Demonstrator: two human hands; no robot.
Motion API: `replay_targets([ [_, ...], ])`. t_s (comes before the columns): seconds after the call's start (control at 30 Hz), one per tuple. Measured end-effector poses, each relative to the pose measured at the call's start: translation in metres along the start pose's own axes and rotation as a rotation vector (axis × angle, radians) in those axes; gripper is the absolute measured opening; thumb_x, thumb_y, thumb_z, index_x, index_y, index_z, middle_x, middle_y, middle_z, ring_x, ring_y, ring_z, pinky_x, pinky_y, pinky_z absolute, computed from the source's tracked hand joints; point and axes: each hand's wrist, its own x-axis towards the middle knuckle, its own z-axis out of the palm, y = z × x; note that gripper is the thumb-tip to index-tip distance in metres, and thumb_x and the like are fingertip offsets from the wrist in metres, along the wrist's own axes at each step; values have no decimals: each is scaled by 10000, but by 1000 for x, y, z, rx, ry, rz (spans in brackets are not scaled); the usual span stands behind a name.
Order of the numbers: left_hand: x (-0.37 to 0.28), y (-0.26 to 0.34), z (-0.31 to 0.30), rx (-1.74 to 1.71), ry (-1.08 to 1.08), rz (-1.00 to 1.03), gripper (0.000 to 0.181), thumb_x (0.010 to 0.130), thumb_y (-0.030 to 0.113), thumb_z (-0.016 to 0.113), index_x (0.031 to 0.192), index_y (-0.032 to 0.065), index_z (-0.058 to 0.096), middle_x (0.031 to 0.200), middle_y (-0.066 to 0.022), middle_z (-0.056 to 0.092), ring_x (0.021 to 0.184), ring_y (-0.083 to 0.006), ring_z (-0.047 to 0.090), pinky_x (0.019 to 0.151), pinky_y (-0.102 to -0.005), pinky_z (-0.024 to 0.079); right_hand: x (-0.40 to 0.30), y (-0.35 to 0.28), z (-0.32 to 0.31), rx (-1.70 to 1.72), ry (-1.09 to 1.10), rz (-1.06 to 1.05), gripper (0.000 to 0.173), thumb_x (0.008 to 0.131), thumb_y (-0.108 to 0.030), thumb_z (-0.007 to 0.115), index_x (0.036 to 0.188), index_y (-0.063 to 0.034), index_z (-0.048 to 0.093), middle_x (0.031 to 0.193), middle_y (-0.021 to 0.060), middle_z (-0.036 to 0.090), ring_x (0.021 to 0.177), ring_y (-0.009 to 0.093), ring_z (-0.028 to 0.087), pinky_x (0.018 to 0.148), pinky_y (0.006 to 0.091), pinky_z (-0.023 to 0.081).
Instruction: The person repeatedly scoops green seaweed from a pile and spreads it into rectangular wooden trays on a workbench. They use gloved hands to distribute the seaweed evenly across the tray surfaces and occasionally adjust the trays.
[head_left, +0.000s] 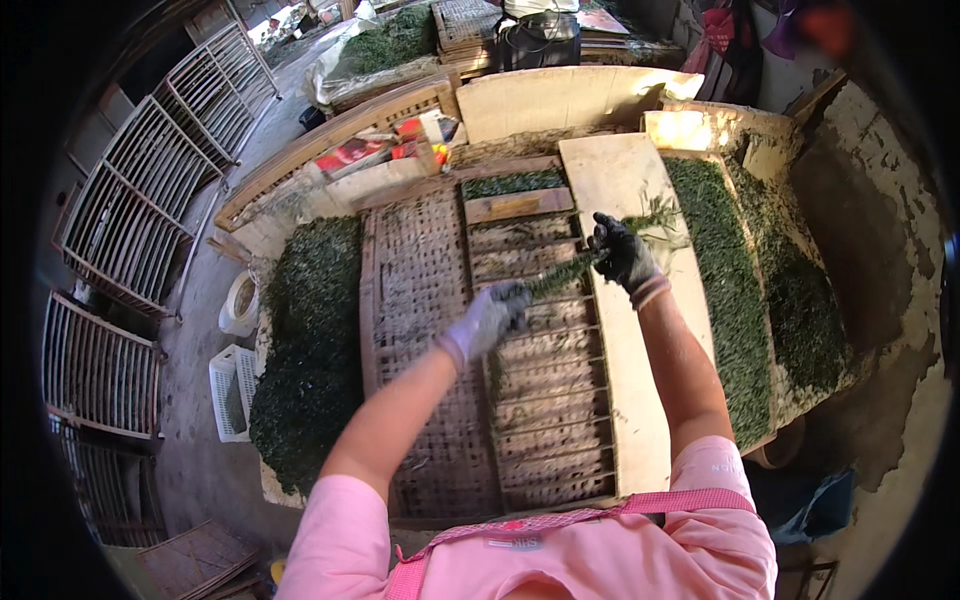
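My left hand (491, 319), in a grey and lavender glove, closes around the lower end of a slim bundle of green plant strands (559, 275). At the upper end, my right hand (622, 251) grips the same bundle in a black-and-grey glove. Loose green tips stick out beyond the right hand. Both hands are above a wooden rack with crosswise rods (547, 390) over woven slats, and the left is slightly blurred. A pale board (637, 390) lies lengthwise along the rack's right side. To the left is a woven slatted panel (420, 300).
Dark green plant matter (311, 337) is heaped on the left, with another green layer (720, 300) on the right. On the floor stand a white perforated crate (225, 397) and a white bucket (238, 304). Metal racks (142, 202) line the far left. A person (536, 37) is at the back.
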Motion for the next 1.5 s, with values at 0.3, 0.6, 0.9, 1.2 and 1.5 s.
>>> replay_targets([
  [0.3,217,-30,-98,1373,183,1,233,766,194,551,844,25,691,888,-241,652,881,-408,623,728,-453,487,53,-80,-68,-978,312,385,325,828,-266,624,1022,-6,650,889,106,685,750,229,647,675,321,514],
  [0.6,174,38,-111,493,-115,-357,343,822,364,708,882,29,660,698,9,615,625,-103,567,602,-244,453,87,43,13,-1354,-43,-163,225,844,-61,574,1041,-60,683,954,139,700,847,208,674,769,301,516],
  [0.9,104,-4,-161,1097,1105,795,411,761,179,642,1150,56,594,1192,-189,559,1148,-359,498,1016,-447,370,95,46,78,-1791,-61,-257,260,881,-325,574,949,-108,700,862,171,676,803,345,655,701,418,519],
  [1.2,87,-13,-256,1264,825,734,333,820,253,633,1111,99,580,1100,-75,587,1064,-233,524,875,-398,462,96,101,72,-1856,69,-414,376,840,-488,590,800,-124,678,742,150,645,699,364,617,619,414,486],
  [1.5,106,-22,-443,1278,1213,512,307,801,106,518,1085,67,628,1025,-186,601,950,-378,583,883,-390,468,106,115,72,-1781,36,-680,292,858,-326,621,690,-88,610,627,123,584,577,334,574,542,399,444],
])
